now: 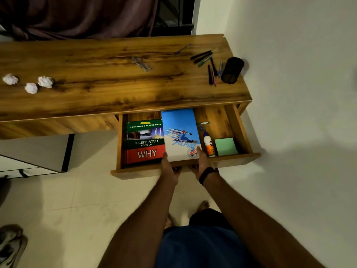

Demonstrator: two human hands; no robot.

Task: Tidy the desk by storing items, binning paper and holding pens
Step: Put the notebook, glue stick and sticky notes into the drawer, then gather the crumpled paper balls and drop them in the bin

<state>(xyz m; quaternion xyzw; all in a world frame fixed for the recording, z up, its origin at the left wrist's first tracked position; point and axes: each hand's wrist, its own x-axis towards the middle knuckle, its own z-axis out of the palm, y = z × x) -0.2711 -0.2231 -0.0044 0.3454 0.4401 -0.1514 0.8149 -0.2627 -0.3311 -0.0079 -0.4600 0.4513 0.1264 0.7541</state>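
From the head view, the drawer (234, 158) at 6 o'clock of the desk (108, 88) stands open, and both hands grip its front edge, thumbs over the rim: the left hand (170, 169) touching the blue notebook (180, 132), the right hand (201, 161) beside the glue bottle (209, 145). A green sticky pad (225, 146) lies at 3 o'clock of the bottle. Pens (206, 62) and a black holder (231, 70) sit at the desk's 2 o'clock, crumpled papers (31, 83) at 9 o'clock.
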